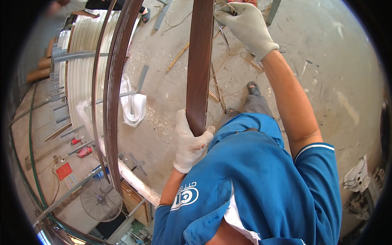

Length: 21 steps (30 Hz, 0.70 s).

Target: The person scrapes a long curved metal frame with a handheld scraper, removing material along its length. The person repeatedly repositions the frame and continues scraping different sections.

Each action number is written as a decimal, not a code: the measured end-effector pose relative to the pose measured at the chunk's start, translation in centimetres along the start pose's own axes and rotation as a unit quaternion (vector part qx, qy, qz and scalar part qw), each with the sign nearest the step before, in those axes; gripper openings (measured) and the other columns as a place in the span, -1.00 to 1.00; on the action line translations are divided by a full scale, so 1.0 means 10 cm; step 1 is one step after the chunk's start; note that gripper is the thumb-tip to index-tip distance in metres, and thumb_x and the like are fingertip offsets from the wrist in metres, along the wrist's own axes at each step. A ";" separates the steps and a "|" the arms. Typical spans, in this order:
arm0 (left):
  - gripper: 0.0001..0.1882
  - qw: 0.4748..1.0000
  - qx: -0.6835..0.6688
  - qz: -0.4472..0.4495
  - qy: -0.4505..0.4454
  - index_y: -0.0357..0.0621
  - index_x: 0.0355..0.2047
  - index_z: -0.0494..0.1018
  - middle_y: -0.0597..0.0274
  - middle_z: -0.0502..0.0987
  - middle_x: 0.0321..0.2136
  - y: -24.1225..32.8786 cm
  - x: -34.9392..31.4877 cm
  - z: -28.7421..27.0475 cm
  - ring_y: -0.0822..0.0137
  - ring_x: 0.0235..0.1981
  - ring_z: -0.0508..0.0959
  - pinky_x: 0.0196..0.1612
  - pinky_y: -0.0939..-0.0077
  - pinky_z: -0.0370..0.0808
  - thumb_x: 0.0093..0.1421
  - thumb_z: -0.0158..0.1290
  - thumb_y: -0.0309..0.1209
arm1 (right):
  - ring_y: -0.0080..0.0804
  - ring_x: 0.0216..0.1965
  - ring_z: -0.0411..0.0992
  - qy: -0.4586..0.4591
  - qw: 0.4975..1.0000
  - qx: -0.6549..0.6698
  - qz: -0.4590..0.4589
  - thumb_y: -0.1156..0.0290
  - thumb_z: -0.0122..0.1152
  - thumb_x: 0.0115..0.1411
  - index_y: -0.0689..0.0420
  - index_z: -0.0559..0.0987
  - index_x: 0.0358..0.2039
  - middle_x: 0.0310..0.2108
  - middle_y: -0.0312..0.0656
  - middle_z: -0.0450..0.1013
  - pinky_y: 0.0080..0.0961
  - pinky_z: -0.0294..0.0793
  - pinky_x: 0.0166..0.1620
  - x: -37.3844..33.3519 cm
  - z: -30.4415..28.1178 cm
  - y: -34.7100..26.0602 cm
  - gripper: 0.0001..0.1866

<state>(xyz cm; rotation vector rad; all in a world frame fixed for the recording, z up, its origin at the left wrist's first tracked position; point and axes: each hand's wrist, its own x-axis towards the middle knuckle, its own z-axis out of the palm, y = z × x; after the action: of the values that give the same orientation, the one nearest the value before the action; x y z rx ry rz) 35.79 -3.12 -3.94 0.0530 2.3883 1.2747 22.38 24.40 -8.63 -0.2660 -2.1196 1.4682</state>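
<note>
Well left of the board point(199, 69), a fan point(101, 200) and dark rails point(114, 73) are being left untouched, with white wrap point(138, 108) lying nearer it. The board's near end is being grasped by the left hand point(188, 145). Just right of its farther part, the right hand point(247, 30) is being held with fingers bent; what is being gripped there cannot be told. Apparently the board is being steadied; for any shift, firm support at both places is being called for.
</note>
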 end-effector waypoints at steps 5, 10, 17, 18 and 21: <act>-0.43 1.000 0.000 0.006 0.002 -0.24 -0.05 0.32 0.23 0.41 -0.35 -0.04 0.00 0.05 0.42 -0.37 0.43 -0.29 0.50 0.46 -0.05 0.34 -0.49 | -0.28 -0.46 0.54 -0.014 0.996 -0.084 0.031 0.42 0.23 0.18 0.31 0.63 -0.38 -0.53 -0.04 0.55 -0.33 0.49 -0.28 0.04 -0.02 -0.04 -0.82; -0.45 1.000 -0.004 0.028 0.005 -0.24 -0.06 0.32 0.23 0.40 -0.35 -0.04 0.03 0.02 0.44 -0.39 0.41 -0.31 0.50 0.44 -0.04 0.34 -0.49 | -0.52 -0.56 0.42 -0.065 0.980 0.172 0.076 0.37 0.18 0.27 0.18 0.63 -0.39 -0.54 -0.33 0.50 -0.49 0.37 -0.44 0.05 0.06 0.20 -0.82; -0.45 1.000 -0.011 0.008 -0.006 -0.26 -0.07 0.33 0.26 0.38 -0.33 0.04 0.00 0.00 0.47 -0.36 0.39 -0.27 0.52 0.44 -0.04 0.34 -0.50 | -0.82 -0.61 0.19 -0.140 0.837 0.487 0.204 0.31 0.23 0.34 0.11 0.65 -0.09 -0.44 -0.47 0.51 -0.76 0.16 -0.55 0.00 0.06 0.43 -0.79; -0.45 1.000 -0.026 0.011 -0.007 -0.26 -0.07 0.33 0.27 0.38 -0.33 0.04 -0.01 0.00 0.47 -0.34 0.39 -0.26 0.52 0.44 -0.04 0.35 -0.50 | -0.81 -0.62 0.19 -0.163 0.816 0.521 0.189 0.30 0.23 0.35 0.11 0.64 -0.10 -0.42 -0.46 0.53 -0.76 0.16 -0.56 0.01 0.03 0.42 -0.79; -0.44 0.999 0.012 0.039 0.002 -0.27 -0.06 0.33 0.27 0.38 -0.31 0.02 0.02 0.00 0.47 -0.32 0.40 -0.23 0.52 0.44 -0.04 0.34 -0.51 | -0.79 -0.63 0.23 -0.119 0.837 0.503 0.181 0.27 0.21 0.34 -0.05 0.56 -0.41 -0.56 -0.49 0.41 -0.74 0.09 -0.58 0.09 -0.08 0.34 -0.84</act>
<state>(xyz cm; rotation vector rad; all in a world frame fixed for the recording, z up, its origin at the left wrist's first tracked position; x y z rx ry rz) 35.60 -2.93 -3.85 0.1537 2.4264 1.2826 21.57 26.80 -11.19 -0.0717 -1.1888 2.7236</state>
